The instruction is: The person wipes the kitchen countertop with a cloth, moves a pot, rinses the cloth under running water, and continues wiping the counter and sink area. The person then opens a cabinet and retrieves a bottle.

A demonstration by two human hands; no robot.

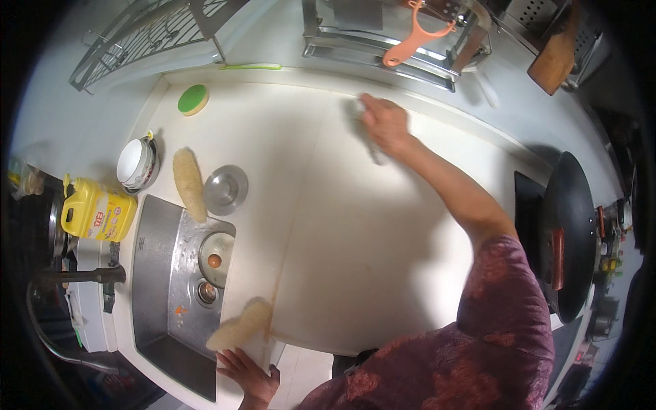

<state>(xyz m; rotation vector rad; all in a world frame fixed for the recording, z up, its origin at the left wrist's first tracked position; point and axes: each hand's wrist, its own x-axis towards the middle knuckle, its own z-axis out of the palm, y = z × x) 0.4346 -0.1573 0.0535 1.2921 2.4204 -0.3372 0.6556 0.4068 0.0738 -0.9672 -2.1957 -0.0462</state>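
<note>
My left hand (250, 378) rests with fingers apart at the counter edge by the sink. Its fingertips are at the lower end of a tan loofah (241, 326), perhaps touching it. Far forward, near the back edge of the white countertop (328, 205), is my right hand (385, 124), blurred, with its fingers bent. A thin dark shape shows under it; whether that is a held thing or a shadow cannot be told. A second loofah (188, 179) lies across the sink's far rim, beside a round metal lid or dish (225, 190).
The steel sink (154, 261) holds a pan (221, 247) with an egg (214, 261). Beyond stand a yellow detergent jug (102, 212), stacked bowls (134, 163) and a green-topped sponge (193, 100). An orange peeler (410, 43) hangs at a rack; a wok (571, 230) stands right.
</note>
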